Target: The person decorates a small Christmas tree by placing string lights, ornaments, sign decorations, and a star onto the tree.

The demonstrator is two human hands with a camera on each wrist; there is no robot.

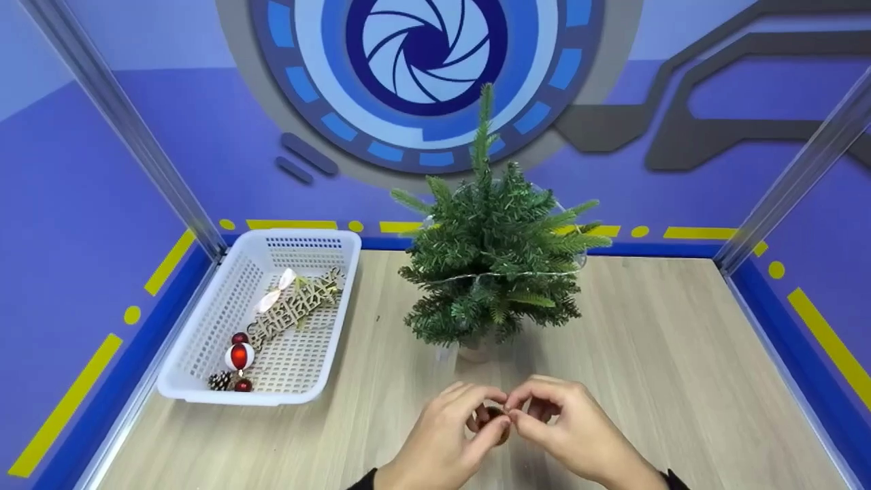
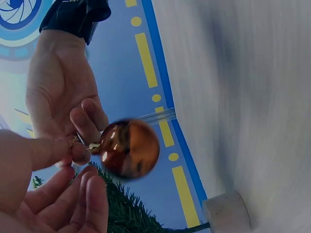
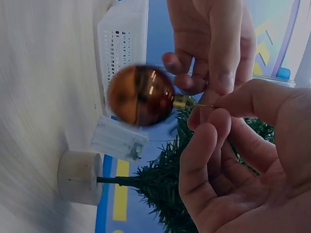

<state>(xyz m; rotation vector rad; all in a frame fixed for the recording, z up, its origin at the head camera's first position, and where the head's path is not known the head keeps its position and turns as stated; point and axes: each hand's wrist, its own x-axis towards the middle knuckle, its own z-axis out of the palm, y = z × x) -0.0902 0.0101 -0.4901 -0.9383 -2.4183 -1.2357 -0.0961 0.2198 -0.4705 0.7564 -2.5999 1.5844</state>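
Observation:
A shiny copper-brown Christmas bauble (image 2: 130, 149) with a gold cap hangs by a thin gold loop between my two hands. With thumb and fingertips my left hand (image 1: 442, 429) pinches the loop just above the cap. My right hand (image 1: 568, 425) pinches the same loop from the other side, its fingertips meeting those of the left. From the head view the left fingers hide most of the bauble. Just beyond the hands stands a small green Christmas tree (image 1: 490, 272) on a round wooden base (image 3: 80, 177), with a string of lights wound around it.
At the left is a white plastic basket (image 1: 286, 398). It holds a wooden lettered sign (image 1: 296, 309), a white bow (image 1: 277, 291), a red-and-white ball (image 1: 239, 356), small red balls and a pinecone (image 1: 220, 381). A clear battery box (image 3: 119, 138) sits beside the tree base.

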